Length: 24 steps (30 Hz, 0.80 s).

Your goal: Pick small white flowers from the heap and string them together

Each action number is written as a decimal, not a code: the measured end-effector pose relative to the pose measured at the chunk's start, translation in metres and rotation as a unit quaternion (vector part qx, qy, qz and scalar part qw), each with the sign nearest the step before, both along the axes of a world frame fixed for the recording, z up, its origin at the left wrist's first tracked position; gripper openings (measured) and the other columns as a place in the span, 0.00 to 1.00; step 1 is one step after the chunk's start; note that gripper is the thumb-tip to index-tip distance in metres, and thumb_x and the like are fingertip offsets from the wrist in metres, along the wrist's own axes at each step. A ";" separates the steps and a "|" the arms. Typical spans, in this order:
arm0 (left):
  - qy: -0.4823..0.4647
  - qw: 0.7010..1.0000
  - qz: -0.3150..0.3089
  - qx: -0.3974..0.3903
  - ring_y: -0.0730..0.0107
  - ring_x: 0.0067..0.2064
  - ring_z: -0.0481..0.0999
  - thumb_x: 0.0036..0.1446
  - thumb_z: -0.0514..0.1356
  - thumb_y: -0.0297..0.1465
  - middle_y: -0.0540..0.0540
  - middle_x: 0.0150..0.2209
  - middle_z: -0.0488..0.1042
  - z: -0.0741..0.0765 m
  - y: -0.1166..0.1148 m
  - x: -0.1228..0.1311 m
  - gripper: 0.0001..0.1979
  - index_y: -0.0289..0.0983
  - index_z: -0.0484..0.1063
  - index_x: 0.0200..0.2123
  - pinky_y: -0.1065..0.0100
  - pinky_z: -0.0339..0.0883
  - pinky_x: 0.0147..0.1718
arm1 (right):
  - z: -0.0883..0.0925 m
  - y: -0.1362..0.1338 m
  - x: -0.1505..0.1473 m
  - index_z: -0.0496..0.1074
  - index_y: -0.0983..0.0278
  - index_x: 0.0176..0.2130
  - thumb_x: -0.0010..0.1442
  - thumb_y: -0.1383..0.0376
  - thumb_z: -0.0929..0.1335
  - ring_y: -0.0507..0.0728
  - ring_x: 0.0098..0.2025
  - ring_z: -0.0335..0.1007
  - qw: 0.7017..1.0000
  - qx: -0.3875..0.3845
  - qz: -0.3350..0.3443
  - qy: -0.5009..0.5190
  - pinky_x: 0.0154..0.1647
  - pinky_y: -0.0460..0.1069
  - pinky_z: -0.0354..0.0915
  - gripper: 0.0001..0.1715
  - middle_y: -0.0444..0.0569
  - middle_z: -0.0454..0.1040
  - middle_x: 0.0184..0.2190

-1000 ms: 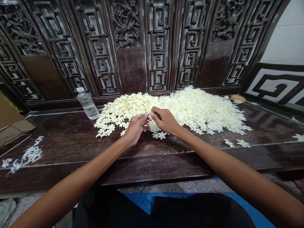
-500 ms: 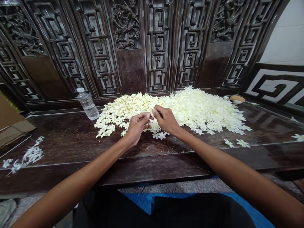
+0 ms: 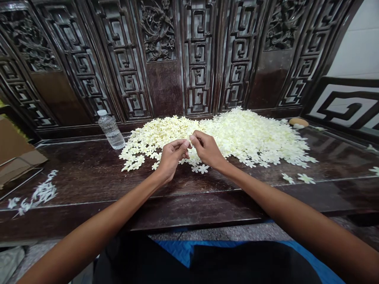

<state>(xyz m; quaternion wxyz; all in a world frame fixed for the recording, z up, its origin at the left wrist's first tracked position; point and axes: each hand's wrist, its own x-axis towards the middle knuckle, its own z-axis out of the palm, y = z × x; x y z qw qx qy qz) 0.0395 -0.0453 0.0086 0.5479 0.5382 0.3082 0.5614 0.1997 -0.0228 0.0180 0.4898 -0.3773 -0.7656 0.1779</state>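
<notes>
Left hand (image 3: 172, 157) and right hand (image 3: 207, 150) pinch one small blossom (image 3: 189, 141) over the pile (image 3: 245, 136) on the desk (image 3: 83, 165). Blossom looks light, fragile; grip gently at its base.

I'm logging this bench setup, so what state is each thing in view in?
left hand, fingers pinched, tips meeting the other hand's above the flowers
right hand, fingers pinched; anything held is too small to tell
blossom pile, loose, cream, heaped
bottle, capped, upright, holding clear liquid
cardboard, folded, lying flat
</notes>
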 end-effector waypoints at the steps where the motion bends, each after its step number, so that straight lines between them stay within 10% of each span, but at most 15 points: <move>1: -0.001 1.000 0.003 -0.002 0.74 0.30 0.67 0.52 0.73 0.46 0.49 0.28 0.70 0.001 0.000 0.000 0.20 0.33 0.79 0.36 0.69 0.68 0.34 | 0.000 0.000 0.000 0.59 0.60 0.30 0.73 0.45 0.60 0.53 0.28 0.54 1.000 0.004 0.009 0.005 0.31 0.50 0.50 0.27 0.43 0.61 0.26; 24: -0.026 0.999 -0.023 -0.005 0.75 0.31 0.66 0.54 0.72 0.47 0.47 0.34 0.70 0.005 0.001 -0.003 0.20 0.34 0.78 0.34 0.69 0.68 0.33 | 0.005 -0.003 0.003 0.59 0.60 0.33 0.75 0.48 0.58 0.53 0.26 0.53 0.996 0.078 0.000 -0.051 0.32 0.50 0.50 0.24 0.42 0.60 0.25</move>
